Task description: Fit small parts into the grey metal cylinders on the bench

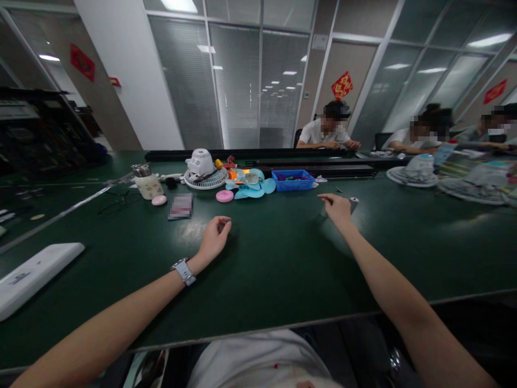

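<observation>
My left hand (pixel 215 238) is over the table left of the middle, its fingers loosely curled and the thumb apart from them; nothing shows between them. My right hand (pixel 337 209) reaches farther out to the right, fingers bent down and drawn together. Partly hidden behind it, a grey cylinder (pixel 354 202) sticks out on its right side; whether the hand grips this cylinder cannot be made out. Beyond my hands are light blue fan blades (pixel 252 188), a pink round piece (pixel 224 195), a blue tray (pixel 293 184) with small parts, and a white fan body (pixel 201 164) on its round grille (pixel 205 179).
At left stand a patterned cup (pixel 148 186), a pale pink oval object (pixel 159 200) and a small card-like packet (pixel 181 206). A long white case (pixel 36 275) lies at the left edge. More fan parts (pixel 420 168) lie at right. People sit across the green table (pixel 266 275).
</observation>
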`<state>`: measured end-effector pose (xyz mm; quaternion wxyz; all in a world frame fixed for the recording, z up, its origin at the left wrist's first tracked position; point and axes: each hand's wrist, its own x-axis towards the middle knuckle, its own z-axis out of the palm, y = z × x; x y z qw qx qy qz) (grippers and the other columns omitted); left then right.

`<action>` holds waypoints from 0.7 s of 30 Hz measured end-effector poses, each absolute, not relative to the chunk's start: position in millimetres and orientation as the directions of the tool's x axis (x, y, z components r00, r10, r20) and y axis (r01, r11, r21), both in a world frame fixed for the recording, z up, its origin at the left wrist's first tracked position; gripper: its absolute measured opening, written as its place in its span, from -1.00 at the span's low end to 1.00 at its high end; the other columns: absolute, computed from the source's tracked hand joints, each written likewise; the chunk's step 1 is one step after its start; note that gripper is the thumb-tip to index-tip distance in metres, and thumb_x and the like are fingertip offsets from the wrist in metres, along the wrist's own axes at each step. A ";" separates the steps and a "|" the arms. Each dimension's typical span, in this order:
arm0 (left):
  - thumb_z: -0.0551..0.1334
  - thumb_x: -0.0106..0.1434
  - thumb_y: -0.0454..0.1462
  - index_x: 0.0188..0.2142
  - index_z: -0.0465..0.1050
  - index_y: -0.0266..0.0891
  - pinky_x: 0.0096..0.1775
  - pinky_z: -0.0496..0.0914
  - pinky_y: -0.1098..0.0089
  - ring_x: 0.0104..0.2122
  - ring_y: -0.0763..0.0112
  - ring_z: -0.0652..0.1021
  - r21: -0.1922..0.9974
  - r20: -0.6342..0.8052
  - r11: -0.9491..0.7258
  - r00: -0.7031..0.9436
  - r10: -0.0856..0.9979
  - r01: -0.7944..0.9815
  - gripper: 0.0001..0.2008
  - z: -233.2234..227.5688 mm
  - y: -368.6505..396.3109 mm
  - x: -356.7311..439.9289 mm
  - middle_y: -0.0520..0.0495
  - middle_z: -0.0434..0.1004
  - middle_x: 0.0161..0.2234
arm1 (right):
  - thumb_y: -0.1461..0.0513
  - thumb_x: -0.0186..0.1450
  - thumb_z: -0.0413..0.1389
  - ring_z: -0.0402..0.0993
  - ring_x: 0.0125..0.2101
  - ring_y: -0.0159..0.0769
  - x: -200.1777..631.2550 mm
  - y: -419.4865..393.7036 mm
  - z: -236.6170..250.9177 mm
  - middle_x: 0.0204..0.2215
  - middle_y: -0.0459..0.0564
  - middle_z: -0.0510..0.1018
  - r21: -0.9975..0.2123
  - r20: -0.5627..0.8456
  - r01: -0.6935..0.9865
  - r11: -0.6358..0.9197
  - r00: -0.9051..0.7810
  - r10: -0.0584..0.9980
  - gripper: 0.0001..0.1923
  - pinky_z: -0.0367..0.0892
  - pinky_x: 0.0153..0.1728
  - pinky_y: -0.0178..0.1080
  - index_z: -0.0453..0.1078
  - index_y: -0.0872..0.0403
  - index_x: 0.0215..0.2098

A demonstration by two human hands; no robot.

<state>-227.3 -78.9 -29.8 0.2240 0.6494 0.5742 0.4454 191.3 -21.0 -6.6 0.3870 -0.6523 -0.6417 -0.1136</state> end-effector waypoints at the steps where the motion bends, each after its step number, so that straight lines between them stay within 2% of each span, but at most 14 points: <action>1: 0.13 0.27 -0.13 -0.10 0.43 -0.26 -0.22 0.39 0.26 -0.30 0.29 0.50 0.801 0.320 -0.242 -0.052 0.946 0.548 -0.69 -29.6 -79.1 -227.3 -0.13 0.51 -0.22 | 0.29 0.28 0.01 0.58 -0.20 -0.11 192.6 -20.8 -7.4 -0.19 0.01 0.66 -0.378 0.659 0.918 0.117 0.178 0.731 -0.67 0.40 -0.12 -0.12 0.59 0.02 -0.14; 4: 0.14 0.26 -0.13 -0.12 0.43 -0.25 -0.23 0.39 0.28 -0.30 0.31 0.50 0.800 0.327 -0.249 -0.048 0.944 0.546 -0.70 -29.3 -79.6 -227.1 -0.12 0.51 -0.23 | 0.30 0.26 0.02 0.58 -0.23 -0.12 200.1 -19.5 -7.7 -0.22 0.03 0.67 -0.420 0.669 0.902 0.096 0.236 0.704 -0.67 0.40 -0.13 -0.13 0.59 0.03 -0.14; 8: 0.14 0.26 -0.12 -0.15 0.44 -0.23 -0.24 0.39 0.29 -0.30 0.31 0.50 0.803 0.332 -0.253 -0.051 0.942 0.540 -0.72 -30.0 -79.1 -226.8 -0.12 0.52 -0.21 | 0.28 0.23 0.05 0.58 -0.29 -0.17 208.0 -17.4 -8.6 -0.28 0.01 0.67 -0.447 0.638 0.890 0.091 0.246 0.730 -0.71 0.41 -0.17 -0.16 0.60 0.02 -0.19; 16: 0.14 0.27 -0.12 -0.15 0.44 -0.24 -0.23 0.40 0.28 -0.29 0.30 0.51 0.792 0.337 -0.257 -0.045 0.941 0.553 -0.73 -31.3 -78.2 -227.3 -0.13 0.53 -0.20 | 0.26 0.28 0.02 0.58 -0.21 -0.13 201.8 -18.3 -10.3 -0.19 0.02 0.66 -0.416 0.708 0.899 0.139 0.223 0.670 -0.69 0.38 -0.13 -0.14 0.58 0.01 -0.15; 21: 0.14 0.26 -0.13 -0.17 0.44 -0.24 -0.23 0.40 0.28 -0.29 0.30 0.52 0.788 0.338 -0.262 -0.035 0.940 0.558 -0.74 -30.5 -78.9 -226.5 -0.13 0.53 -0.21 | 0.29 0.26 0.02 0.58 -0.24 -0.14 201.9 -18.1 -10.9 -0.25 -0.01 0.67 -0.409 0.678 0.906 0.109 0.222 0.700 -0.70 0.38 -0.14 -0.14 0.59 0.00 -0.20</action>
